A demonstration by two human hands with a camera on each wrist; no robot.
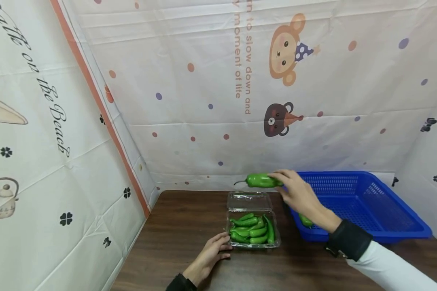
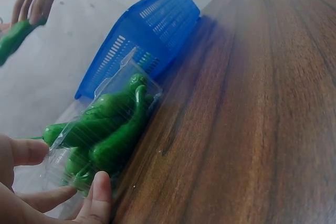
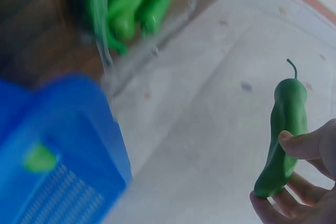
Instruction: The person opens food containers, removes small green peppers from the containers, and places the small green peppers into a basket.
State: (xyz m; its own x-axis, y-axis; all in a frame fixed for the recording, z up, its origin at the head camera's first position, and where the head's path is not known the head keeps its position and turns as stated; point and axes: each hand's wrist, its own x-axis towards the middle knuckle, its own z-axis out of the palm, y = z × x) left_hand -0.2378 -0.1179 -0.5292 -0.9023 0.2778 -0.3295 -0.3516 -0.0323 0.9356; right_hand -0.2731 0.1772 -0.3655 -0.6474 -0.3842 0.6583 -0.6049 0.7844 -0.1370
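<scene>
A: What is the right hand [image 1: 299, 195] doing?

B: It holds a green pepper [image 1: 261, 180] in the air, above the back edge of the table [image 1: 189, 226], just behind the clear plastic box [image 1: 252, 221]. The right wrist view shows the thumb on one side and the other fingers [image 3: 273, 203] curled under the blunt end, so the pepper is pinched between them, stem pointing away from the hand.

A: And the left hand [image 1: 212, 253]?

B: It rests on the table near the front edge, at the left side of the clear box. The left wrist view shows the thumb and the fingers [image 2: 100, 195] lightly spread and touching the box's near wall; they look fairly straight, pressing rather than gripping.

A: What is in the box?

B: A pile of green peppers [image 1: 251, 230], lying crosswise on one another. Its lid [image 1: 249, 200] is open and folded back toward the rear of the table.

A: Anything else on the table?

B: A blue basket [image 1: 364, 202] with perforated walls stands at the right side, just beside the box. One more pepper [image 1: 306, 220] lies inside it near its left wall, partly hidden by the right wrist
</scene>
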